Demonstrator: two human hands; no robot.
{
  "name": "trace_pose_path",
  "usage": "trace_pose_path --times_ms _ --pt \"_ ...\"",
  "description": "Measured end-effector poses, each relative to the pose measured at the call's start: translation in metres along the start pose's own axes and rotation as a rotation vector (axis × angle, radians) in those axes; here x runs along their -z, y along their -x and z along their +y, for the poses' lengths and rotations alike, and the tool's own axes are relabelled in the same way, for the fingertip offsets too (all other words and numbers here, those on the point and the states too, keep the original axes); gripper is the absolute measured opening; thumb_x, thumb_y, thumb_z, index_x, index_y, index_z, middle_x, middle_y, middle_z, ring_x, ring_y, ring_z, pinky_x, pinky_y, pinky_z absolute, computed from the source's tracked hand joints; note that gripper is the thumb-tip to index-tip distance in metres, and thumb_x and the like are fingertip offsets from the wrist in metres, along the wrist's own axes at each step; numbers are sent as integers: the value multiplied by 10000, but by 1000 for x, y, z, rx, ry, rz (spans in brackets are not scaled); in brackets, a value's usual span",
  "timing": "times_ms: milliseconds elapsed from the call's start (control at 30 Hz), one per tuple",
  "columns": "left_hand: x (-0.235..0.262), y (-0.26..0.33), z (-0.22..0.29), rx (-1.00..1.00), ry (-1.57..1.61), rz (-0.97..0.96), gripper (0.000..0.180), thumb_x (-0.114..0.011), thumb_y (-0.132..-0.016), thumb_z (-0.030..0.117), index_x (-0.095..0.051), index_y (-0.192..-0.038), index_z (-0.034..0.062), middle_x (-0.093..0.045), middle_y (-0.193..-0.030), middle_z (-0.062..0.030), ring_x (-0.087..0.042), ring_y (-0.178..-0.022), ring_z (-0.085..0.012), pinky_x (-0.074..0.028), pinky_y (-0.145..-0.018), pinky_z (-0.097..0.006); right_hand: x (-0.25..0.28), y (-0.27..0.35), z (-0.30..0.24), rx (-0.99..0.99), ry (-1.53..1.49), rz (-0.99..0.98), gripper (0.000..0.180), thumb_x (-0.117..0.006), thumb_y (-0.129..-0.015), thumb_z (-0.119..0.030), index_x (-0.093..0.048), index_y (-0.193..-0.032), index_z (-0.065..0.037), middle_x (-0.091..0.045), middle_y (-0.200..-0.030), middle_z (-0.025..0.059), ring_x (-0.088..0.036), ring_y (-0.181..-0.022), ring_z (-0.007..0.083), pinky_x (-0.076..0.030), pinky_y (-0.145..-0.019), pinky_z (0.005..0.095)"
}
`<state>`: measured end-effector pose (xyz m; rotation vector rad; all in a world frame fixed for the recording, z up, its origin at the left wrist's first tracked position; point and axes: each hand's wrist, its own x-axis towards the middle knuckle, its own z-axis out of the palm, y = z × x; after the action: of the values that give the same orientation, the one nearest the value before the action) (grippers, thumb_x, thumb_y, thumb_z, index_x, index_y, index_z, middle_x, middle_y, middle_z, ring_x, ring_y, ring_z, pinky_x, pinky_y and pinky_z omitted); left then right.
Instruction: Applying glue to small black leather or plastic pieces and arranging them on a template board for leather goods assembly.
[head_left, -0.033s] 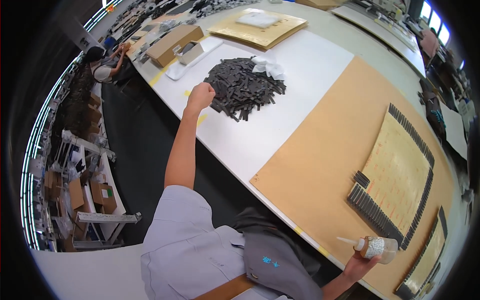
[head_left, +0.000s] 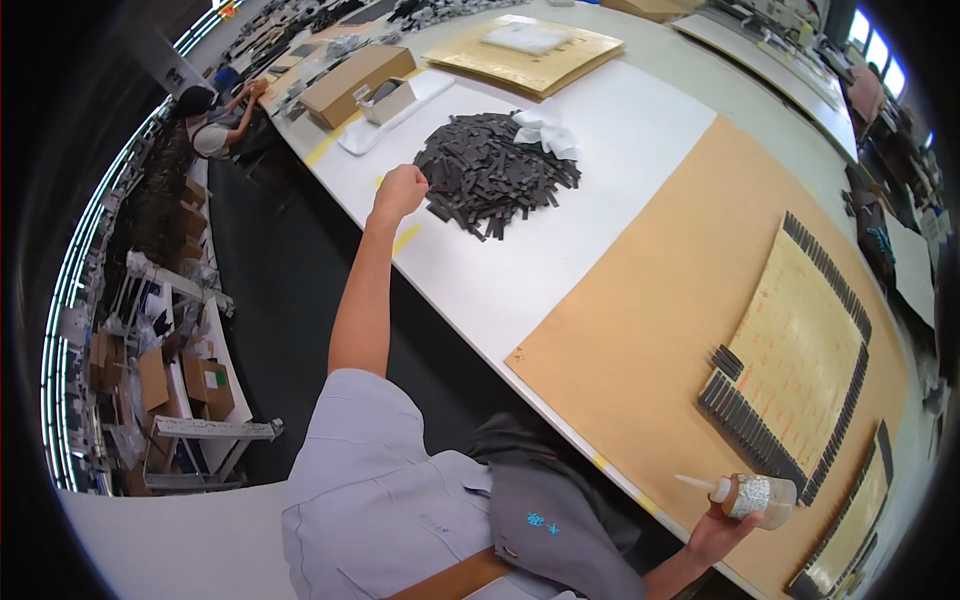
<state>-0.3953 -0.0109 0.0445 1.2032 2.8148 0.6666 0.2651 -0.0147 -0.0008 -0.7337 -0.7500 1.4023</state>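
My left hand (head_left: 401, 193) is at the left edge of a heap of short black strips (head_left: 495, 170) on the white tabletop. Its fingers are curled closed, and whatever they may pinch is hidden. In my right hand (head_left: 718, 538), low at the right, is a clear squeeze bottle (head_left: 762, 499) with a pale pointed nozzle and some brown liquid. The bottle lies tilted on its side, nozzle toward the left. Beyond it, a yellowish board (head_left: 800, 345) has black strips lined up along its edges. A few strips (head_left: 727, 362) sit by its left corner.
Brown paper (head_left: 620, 330) covers the table's near right part. A second strip-edged board (head_left: 850, 525) lies at far right. Behind the heap are a white crumpled cloth (head_left: 546, 132), a cardboard box (head_left: 357, 86) and stacked yellowish boards (head_left: 525, 58). Another person (head_left: 208, 130) works at far left.
The whole table view has shifted slightly to the right. My left hand is a touch farther left relative to the heap; my right hand keeps its hold on the bottle.
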Motion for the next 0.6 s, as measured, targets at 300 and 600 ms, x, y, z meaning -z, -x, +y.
trace_pose_path --times_ms 300,600 --pt "-9 -4 -61 -56 -4 -158 170 -585 -654 11 -603 -823 21 -619 -771 -161 -596 -762 -305 -457 -671 -366 -13 -14 8 -74 -2 -101 692 -532 -856 -454 -282 -1331 -18 -467 -1231 143 -497 -1105 299 -428 -932 435" --pt "-10 15 -52 -86 -33 -175 130 -601 -708 73 -600 -815 -1 -612 -734 -125 -587 -696 -230 -451 -631 -322 -11 -11 4 -84 -13 -116 665 -541 -855 -443 -313 -1321 -28 -481 -1224 135 -498 -1112 290 -422 -937 421"
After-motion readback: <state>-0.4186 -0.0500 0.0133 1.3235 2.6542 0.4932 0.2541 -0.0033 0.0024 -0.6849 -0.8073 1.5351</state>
